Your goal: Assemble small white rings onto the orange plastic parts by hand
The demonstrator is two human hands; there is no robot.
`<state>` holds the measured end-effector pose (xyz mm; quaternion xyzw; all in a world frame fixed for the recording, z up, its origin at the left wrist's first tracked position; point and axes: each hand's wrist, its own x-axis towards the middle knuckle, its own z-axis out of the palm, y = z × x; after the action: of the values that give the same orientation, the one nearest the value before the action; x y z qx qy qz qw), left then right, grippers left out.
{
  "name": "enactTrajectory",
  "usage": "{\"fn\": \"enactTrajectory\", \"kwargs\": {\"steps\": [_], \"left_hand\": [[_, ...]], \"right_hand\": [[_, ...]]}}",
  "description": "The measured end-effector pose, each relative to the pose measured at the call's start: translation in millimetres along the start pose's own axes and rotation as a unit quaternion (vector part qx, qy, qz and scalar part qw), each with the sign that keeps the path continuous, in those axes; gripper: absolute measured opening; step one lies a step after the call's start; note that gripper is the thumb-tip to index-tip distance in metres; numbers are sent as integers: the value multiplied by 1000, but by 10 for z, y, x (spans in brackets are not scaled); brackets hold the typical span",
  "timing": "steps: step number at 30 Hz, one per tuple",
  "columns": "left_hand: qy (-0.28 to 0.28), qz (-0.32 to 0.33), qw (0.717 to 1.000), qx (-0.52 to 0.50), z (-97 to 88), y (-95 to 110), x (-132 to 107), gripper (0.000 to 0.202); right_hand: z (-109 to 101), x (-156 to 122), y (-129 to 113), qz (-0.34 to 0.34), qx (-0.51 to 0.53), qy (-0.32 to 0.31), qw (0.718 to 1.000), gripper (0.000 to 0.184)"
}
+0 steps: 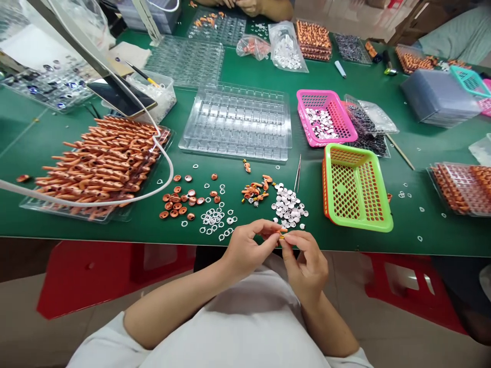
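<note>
At table's edge, both hands — left hand point(245, 250), right hand point(307, 266) — pinch one orange part point(282, 233).

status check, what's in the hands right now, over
Left hand and right hand both pinching one small orange part at table edge. White discs just beyond. Nothing between.

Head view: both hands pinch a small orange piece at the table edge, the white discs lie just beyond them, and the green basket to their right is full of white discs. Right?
Not quite. In the head view the green basket is empty; the pink basket behind it holds the white pieces. The rest stands: left hand and right hand pinch the small orange piece, with the white discs just beyond.
</note>
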<state>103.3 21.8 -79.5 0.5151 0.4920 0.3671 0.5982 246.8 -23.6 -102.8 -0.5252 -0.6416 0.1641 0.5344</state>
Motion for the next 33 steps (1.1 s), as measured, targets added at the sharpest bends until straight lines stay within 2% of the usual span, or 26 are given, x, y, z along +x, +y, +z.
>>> {"fn": "enactTrajectory", "kwargs": {"steps": [4,8,12,19,24,33], "left_hand": [[16,-10,1000,-19,18,-31,-9,14],[4,-29,999,-37,1,-49,-21,17],[-13,-16,999,-41,-26,-36,-28,20],[-14,15,1000,1,-44,-77,-2,20],[-9,35,999,28,-52,-105,-2,20],[-55,46,996,46,-88,-119,-4,25]], "right_hand": [[28,-46,-5,61,40,-5,997,21],[-2,-23,6,80,52,-17,995,19],[-36,22,28,89,43,-28,995,20],[-29,82,19,12,-8,-43,999,28],[-34,102,31,-17,-21,-76,997,32],[-88,124,103,-56,-81,-111,989,35]]}}
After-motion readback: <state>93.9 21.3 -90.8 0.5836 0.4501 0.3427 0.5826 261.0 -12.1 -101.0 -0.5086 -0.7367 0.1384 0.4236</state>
